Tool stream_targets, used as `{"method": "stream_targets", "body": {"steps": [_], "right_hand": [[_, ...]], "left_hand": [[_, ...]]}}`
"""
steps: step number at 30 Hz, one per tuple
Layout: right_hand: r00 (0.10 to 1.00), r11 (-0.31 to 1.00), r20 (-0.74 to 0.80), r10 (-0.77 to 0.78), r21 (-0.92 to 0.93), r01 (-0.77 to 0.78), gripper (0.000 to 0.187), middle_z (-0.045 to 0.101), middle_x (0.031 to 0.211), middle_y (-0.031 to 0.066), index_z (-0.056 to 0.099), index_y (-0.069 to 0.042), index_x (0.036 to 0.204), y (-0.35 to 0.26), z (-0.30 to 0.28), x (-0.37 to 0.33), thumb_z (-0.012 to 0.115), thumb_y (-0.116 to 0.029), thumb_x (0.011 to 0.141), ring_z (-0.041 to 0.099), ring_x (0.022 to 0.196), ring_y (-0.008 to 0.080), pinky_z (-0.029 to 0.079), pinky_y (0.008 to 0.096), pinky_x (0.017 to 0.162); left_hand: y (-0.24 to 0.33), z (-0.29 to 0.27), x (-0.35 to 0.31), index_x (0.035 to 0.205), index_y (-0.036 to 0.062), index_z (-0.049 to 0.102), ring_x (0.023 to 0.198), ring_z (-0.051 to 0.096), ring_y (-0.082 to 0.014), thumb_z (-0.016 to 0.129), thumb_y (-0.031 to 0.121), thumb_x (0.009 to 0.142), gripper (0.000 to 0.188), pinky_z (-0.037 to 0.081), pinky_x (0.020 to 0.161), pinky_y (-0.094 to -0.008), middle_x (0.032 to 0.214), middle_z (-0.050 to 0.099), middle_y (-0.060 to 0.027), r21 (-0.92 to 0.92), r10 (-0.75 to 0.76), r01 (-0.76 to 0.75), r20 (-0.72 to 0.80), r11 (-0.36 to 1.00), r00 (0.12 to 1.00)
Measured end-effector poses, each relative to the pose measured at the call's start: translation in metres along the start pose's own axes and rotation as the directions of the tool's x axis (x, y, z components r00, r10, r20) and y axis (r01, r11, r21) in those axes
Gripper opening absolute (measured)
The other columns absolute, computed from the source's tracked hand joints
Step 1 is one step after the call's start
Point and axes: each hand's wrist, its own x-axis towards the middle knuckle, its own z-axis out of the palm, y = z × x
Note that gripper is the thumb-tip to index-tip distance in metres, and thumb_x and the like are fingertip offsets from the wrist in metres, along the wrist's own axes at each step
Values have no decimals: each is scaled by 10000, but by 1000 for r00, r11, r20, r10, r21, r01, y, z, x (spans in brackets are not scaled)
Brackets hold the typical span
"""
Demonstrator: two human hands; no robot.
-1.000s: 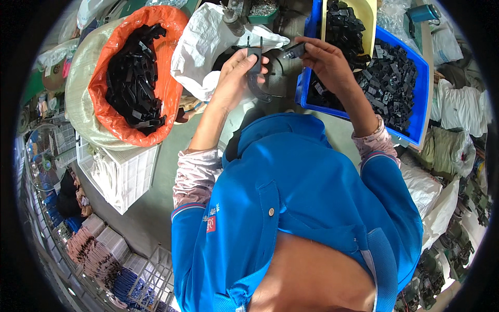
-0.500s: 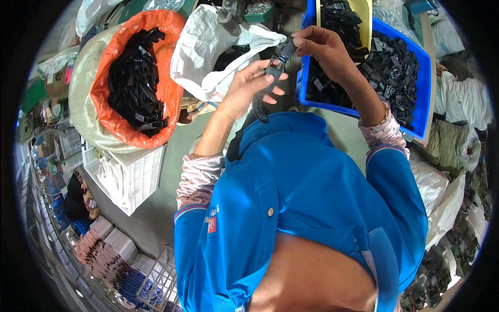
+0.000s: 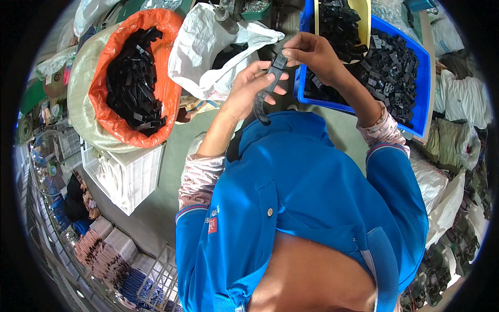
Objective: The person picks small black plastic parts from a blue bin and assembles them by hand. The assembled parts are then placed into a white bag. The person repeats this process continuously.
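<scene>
From where I stand, grey-green floor (image 3: 169, 179) runs below and left of the fingers, between the blue jacket (image 3: 332, 156) and a white crate (image 3: 139, 182), and crowded heaps of bags line the room well to their right. Beyond the fingers, at the top, a small green tray (image 3: 257, 14) sits near an upright metal fitting (image 3: 224, 22), which stands partly in front of a white sack (image 3: 195, 47) just left of the fingertips. Farther left is an orange bag (image 3: 172, 65) full of black pieces (image 3: 132, 83); close on the right come a blue bin (image 3: 426, 88) and, overlapping its far left corner, a yellow tub (image 3: 365, 26). The left hand (image 3: 248, 87) grasps a curved black handle (image 3: 261, 106) between thumb and fingers, the thumb hiding some of it, while the right hand (image 3: 316, 54) pinches, thumb to forefinger, at the black block (image 3: 279, 62) on its upper end; the handle's tail hangs below the left fingers. It looks hard and ribbed along its bend, the block smooth and squared. The orange bag is thin, crinkled plastic, the sack softly creased, the crate slotted.
</scene>
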Motion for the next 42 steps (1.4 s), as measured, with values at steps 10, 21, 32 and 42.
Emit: {"method": "stream_targets", "body": {"steps": [10, 21, 32, 42], "right_hand": [[998, 993, -68, -5, 121, 13, 201, 665, 898, 80, 661, 9, 954, 3, 2, -10, 722, -165, 874, 625, 815, 123, 519, 267, 744], [981, 994, -169, -96, -74, 85, 189, 662, 827, 27, 678, -7, 875, 10, 17, -23, 724, -189, 858, 586, 797, 81, 478, 247, 707], [799, 523, -202, -567, -837, 159, 172, 703, 937, 99, 683, -33, 1027, -17, -90, 35, 681, -120, 879, 675, 830, 184, 531, 287, 743], [947, -346, 221, -235, -929, 131, 99, 596, 972, 144, 576, -41, 919, -9, -158, 93, 595, -60, 824, 609, 930, 366, 527, 431, 752]], "left_hand": [[3, -2, 11, 1162, 35, 551, 788, 671, -166, 602, 155, 946, 252, 440, 509, -232, 1112, 652, -87, 44, 5, -7, 41, 999, 999], [-2, 4, 34, 1040, 42, 525, 742, 664, -122, 697, 124, 890, 242, 510, 531, -219, 901, 658, -70, 484, 234, -155, -108, 861, 966], [11, -12, 33, 783, 66, 518, 560, 548, -43, 665, 111, 929, 212, 349, 483, -181, 620, 514, 42, 457, 379, -277, -147, 846, 914], [28, -40, 34, 804, 63, 515, 605, 529, -22, 650, 71, 917, 176, 384, 488, -175, 805, 670, -46, 364, 437, -375, -103, 853, 893]]}}
